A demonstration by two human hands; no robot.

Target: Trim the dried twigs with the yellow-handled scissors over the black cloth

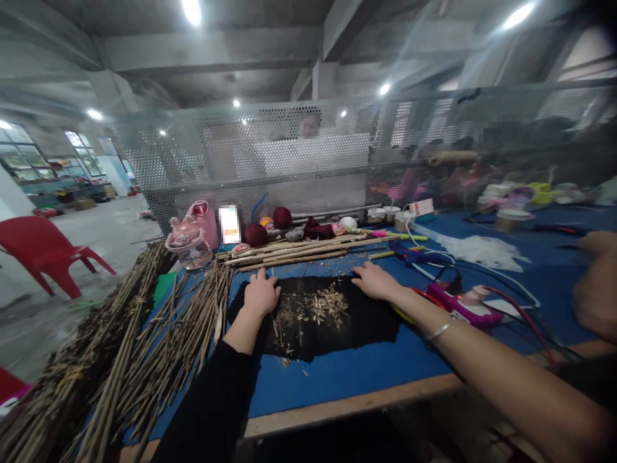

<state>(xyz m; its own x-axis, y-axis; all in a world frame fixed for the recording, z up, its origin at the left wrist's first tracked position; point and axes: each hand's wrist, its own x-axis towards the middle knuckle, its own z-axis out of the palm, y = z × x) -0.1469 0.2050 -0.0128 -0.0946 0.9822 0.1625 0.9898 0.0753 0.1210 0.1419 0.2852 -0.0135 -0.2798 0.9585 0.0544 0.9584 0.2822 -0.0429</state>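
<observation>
A black cloth (366, 321) lies on the blue tabletop (332, 382), with a pile of pale wood shavings (328, 305) near its middle. My left hand (261, 294) rests on the left part of this cloth, fingers stretched forward and slightly apart. A thin twig shows beside its thumb; whether the hand touches the twig I cannot tell. At the upper right of the cloth lies my right hand (377, 281), its fingers extended over the edge. Neither hand visibly holds anything.
Bundled twigs (180, 341) cover the table's left side. Peeled sticks (299, 249), dark red yarn (256, 235) and a lit phone (229, 224) line the back before a perforated metal screen (193, 154). At right are a purple power strip (465, 305), cables and another person's blurred hand (598, 283).
</observation>
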